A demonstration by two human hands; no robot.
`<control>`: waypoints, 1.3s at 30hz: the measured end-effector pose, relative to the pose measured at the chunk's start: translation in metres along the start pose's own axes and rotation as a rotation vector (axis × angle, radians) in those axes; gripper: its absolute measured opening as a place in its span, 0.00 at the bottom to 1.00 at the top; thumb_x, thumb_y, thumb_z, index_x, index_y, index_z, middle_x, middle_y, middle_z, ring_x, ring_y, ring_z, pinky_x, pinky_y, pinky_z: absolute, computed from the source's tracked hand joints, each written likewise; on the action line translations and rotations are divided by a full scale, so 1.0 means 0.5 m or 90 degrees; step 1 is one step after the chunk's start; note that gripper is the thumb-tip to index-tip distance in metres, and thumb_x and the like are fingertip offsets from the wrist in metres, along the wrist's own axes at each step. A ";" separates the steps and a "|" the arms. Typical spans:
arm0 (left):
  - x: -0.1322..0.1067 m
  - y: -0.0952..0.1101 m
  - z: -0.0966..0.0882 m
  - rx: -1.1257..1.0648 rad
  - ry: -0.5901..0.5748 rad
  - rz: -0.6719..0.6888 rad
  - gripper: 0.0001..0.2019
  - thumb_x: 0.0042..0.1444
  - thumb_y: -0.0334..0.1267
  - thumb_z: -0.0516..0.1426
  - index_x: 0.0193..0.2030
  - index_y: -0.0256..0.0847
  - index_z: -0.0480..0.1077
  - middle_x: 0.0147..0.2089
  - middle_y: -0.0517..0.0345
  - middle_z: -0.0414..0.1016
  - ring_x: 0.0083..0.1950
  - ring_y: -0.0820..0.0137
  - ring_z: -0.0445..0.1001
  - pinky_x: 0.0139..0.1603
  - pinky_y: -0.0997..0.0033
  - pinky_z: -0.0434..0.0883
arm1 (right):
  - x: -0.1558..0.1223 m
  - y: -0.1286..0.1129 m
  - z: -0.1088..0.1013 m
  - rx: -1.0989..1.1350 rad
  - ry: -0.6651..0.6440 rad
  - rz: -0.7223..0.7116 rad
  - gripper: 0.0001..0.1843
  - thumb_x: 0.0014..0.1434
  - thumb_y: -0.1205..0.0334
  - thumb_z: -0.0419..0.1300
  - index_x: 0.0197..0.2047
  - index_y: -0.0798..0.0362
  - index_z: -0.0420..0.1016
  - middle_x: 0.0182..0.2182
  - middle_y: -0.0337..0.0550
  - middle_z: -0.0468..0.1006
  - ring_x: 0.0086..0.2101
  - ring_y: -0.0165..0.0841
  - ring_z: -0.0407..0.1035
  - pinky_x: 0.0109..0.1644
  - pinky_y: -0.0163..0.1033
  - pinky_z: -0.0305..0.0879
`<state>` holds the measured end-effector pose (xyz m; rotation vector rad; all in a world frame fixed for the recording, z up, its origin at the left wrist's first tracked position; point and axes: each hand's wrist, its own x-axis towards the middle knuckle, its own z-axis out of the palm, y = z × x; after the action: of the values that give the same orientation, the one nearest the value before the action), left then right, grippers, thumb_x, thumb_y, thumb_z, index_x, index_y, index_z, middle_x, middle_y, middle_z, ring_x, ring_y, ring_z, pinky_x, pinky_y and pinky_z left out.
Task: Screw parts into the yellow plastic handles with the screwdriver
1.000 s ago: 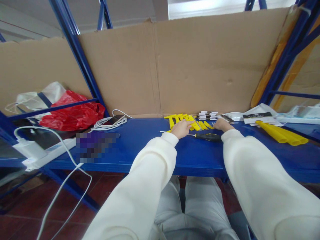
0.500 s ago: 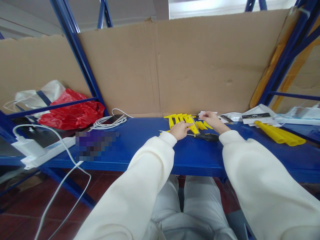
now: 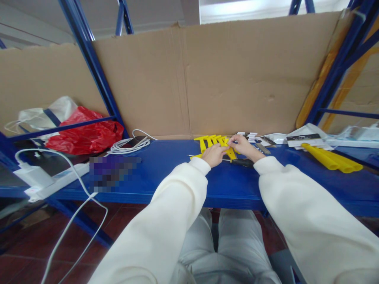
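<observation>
My left hand (image 3: 213, 155) is closed on a yellow plastic part (image 3: 231, 154) that sticks out past the fingers. Coming in from the right, my right hand (image 3: 242, 146) has its fingertips pinched together at the upper end of that part. Whatever small thing sits in the pinch is too tiny to make out. Behind my left hand lies a row of several yellow T-shaped plastic pieces (image 3: 203, 144). A screwdriver with a black handle (image 3: 243, 162) rests on the blue shelf (image 3: 171, 169) just below both hands, its shaft partly hidden by the left one.
Several small white pieces (image 3: 251, 135) lie behind my right hand. Yellow tapered tubes (image 3: 331, 158) and packaging (image 3: 304, 139) are at the right. To the left are a coiled white cable (image 3: 127, 146), a red plastic bag (image 3: 85, 132) and a power strip (image 3: 63, 179). Cardboard (image 3: 237, 79) stands behind.
My right hand has moved left and slightly nearer, from the small white pieces to the yellow part at my left hand. The white pieces now show. My left hand stays nearly in place.
</observation>
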<state>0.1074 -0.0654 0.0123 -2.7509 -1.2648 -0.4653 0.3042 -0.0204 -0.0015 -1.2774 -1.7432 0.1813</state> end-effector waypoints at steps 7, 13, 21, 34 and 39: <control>-0.002 0.007 0.000 0.020 0.008 0.005 0.24 0.75 0.36 0.50 0.73 0.51 0.71 0.59 0.46 0.78 0.61 0.58 0.78 0.60 0.60 0.74 | -0.005 -0.023 -0.002 -0.017 -0.005 0.030 0.11 0.53 0.70 0.64 0.23 0.49 0.73 0.30 0.43 0.81 0.42 0.41 0.77 0.58 0.48 0.71; -0.006 0.012 -0.004 0.024 0.008 0.010 0.24 0.75 0.37 0.49 0.73 0.52 0.71 0.58 0.46 0.78 0.60 0.57 0.79 0.60 0.61 0.75 | -0.008 -0.029 -0.001 -0.005 0.008 0.069 0.10 0.54 0.67 0.64 0.23 0.49 0.72 0.29 0.43 0.79 0.42 0.42 0.76 0.59 0.49 0.70; -0.007 0.013 -0.004 0.005 0.012 0.012 0.22 0.75 0.38 0.49 0.71 0.51 0.73 0.58 0.46 0.78 0.61 0.57 0.78 0.61 0.63 0.74 | -0.011 -0.013 0.008 0.101 0.053 0.103 0.08 0.50 0.64 0.65 0.29 0.47 0.67 0.31 0.39 0.74 0.40 0.39 0.72 0.57 0.49 0.72; -0.006 0.012 -0.007 -0.016 -0.012 0.003 0.23 0.75 0.37 0.49 0.72 0.50 0.72 0.62 0.47 0.78 0.64 0.58 0.77 0.64 0.60 0.73 | -0.013 -0.018 0.009 0.119 0.064 0.082 0.11 0.52 0.62 0.68 0.31 0.48 0.67 0.34 0.42 0.77 0.44 0.41 0.73 0.60 0.52 0.70; -0.006 0.011 -0.006 -0.013 -0.007 0.006 0.22 0.75 0.37 0.50 0.71 0.50 0.73 0.61 0.47 0.78 0.64 0.57 0.77 0.65 0.59 0.73 | -0.012 -0.009 0.012 0.104 0.052 0.093 0.13 0.50 0.62 0.71 0.30 0.48 0.68 0.35 0.42 0.77 0.43 0.40 0.73 0.60 0.52 0.70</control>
<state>0.1088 -0.0719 0.0145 -2.7795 -1.2565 -0.4652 0.2970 -0.0252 -0.0056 -1.2738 -1.5345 0.3447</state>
